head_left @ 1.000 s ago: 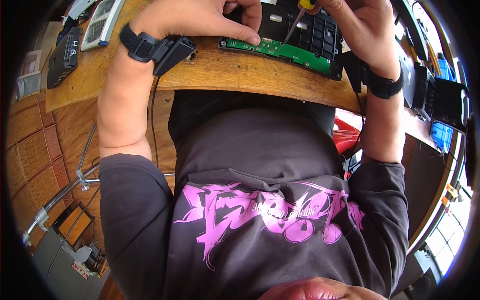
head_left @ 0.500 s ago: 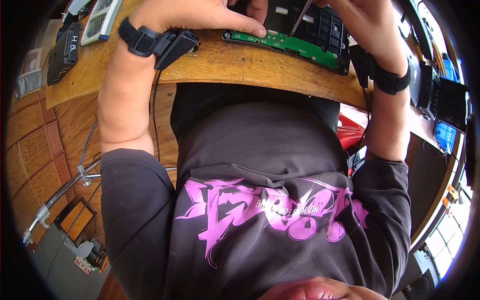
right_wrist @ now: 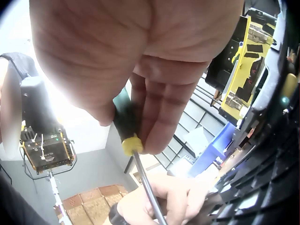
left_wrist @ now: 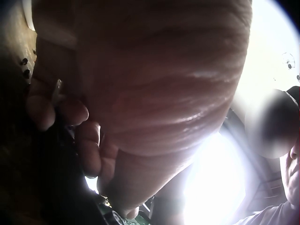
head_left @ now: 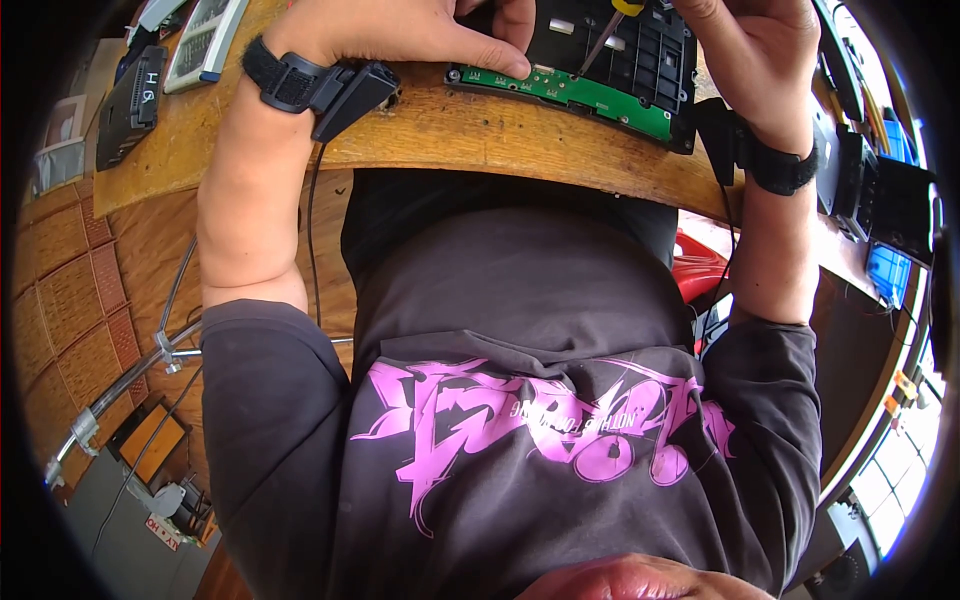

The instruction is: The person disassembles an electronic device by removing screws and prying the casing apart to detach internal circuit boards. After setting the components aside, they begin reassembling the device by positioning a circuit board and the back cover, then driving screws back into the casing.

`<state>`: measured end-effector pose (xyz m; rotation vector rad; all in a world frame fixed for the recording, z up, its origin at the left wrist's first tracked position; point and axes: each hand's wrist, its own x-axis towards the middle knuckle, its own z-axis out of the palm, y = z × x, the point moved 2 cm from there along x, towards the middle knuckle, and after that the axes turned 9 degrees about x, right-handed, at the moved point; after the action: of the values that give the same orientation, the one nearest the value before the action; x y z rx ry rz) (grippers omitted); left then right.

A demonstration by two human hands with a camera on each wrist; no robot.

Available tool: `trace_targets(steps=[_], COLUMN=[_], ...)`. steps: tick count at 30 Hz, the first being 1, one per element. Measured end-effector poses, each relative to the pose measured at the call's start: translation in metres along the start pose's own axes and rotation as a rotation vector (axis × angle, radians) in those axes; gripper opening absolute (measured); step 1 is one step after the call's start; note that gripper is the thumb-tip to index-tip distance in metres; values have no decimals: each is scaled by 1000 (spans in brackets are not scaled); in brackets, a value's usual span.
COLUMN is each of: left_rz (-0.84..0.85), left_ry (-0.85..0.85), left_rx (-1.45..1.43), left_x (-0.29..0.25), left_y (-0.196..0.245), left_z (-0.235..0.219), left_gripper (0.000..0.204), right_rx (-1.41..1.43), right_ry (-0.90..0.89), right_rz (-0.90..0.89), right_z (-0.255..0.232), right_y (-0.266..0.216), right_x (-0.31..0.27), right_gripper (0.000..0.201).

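A long green circuit board (head_left: 610,103) runs along the near edge of a black plastic housing (head_left: 655,50) that lies on the wooden table. My right hand (head_left: 760,65) pinches a screwdriver (right_wrist: 129,124) between thumb and fingers; it has a green and black handle with a yellow collar. Its metal shaft (head_left: 600,48) slants down, with the tip at the upper edge of the board. My left hand (head_left: 415,32) bends over the housing's left part, thumb (head_left: 505,60) pressed on the board and the other fingers (left_wrist: 89,152) curled at the dark housing.
The wooden table (head_left: 400,140) ends close in front of the body. At the left stand a black device (head_left: 133,108) and a pale-framed case (head_left: 203,45). Blue bins (head_left: 888,270) stand at the right. Cables hang from both wrist cameras.
Board and housing have shifted slightly right in the head view. The right hand has turned on the screwdriver and its yellow collar shows again; the tip stays at the board. The left thumb keeps its place.
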<state>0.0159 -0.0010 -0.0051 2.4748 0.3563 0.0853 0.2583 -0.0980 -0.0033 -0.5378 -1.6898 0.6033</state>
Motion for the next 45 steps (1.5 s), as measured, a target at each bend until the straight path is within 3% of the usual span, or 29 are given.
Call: trace_targets(steps=[4, 7, 10, 12, 13, 15, 16, 18, 21, 23, 25, 26, 28, 29, 31, 32, 33, 35, 39, 45], left_rz=[17, -10, -14, 2, -7, -16, -8, 2, 12, 29, 36, 46, 39, 27, 24, 20, 18, -2, 32, -44], left_ry=[2, -15, -11, 0, -8, -18, -13, -8, -8, -12, -5, 1, -4, -7, -8, -8, -7, -8, -9, -24], left_rx=[11, 2, -4, 1, -1, -5, -7, -10, -8, -6, 9, 24, 5, -12, -9, -6, -5, 8, -5, 3], left_x=[1, 2, 0, 0, 1, 2, 2, 2, 2, 2, 1, 2, 3, 2, 2, 2, 2, 1, 3, 0], left_y=[1, 1, 8, 8, 4, 1, 1, 0, -2, -4, -3, -3, -3, -3, -2, -2, -1, 3, -3, 5], left_z=[-1, -1, -3, -3, -2, -1, -1, 0, 0, 0, 0, 0, 0, 0, 0, 0, -1, -2, 0, -3], left_gripper=[24, 23, 23, 23, 23, 23, 23, 23, 23, 23, 23, 23, 23, 23, 23, 23, 23, 22, 22, 23], right_rx=[97, 238, 294, 519, 519, 57, 56, -16, 188, 105, 234, 231, 290, 289, 282, 380, 382, 285, 151, 323], right_ry=[39, -110, 27, 29, 29, -63, -62, 38, -51, 49, -88, -87, 127, 127, -24, 100, 98, -119, -29, -15], right_rz=[-7, -33, 51, -68, -69, -138, -137, 85, -54, -20, -96, -96, 125, 124, -66, 21, 21, -110, -83, 0], right_z=[-1, -6, 6, 14, 6, -13, -3, 14, -8, -7, -14, -16, 7, 2, 6, 3, -4, -22, -4, -13], right_y=[5, 5, -3, -16, -9, 11, -1, -25, -5, -4, 1, -1, -25, -17, -8, -16, -8, 12, -5, -6], right_x=[-2, -1, 2, 10, 8, 1, 3, 4, 8, 6, 11, 4, 9, 7, 16, 8, 8, 5, 2, 7], right_gripper=[61, 62, 58, 55, 55, 54, 54, 50, 44, 39, 39, 39, 38, 38, 37, 38, 38, 39, 35, 29])
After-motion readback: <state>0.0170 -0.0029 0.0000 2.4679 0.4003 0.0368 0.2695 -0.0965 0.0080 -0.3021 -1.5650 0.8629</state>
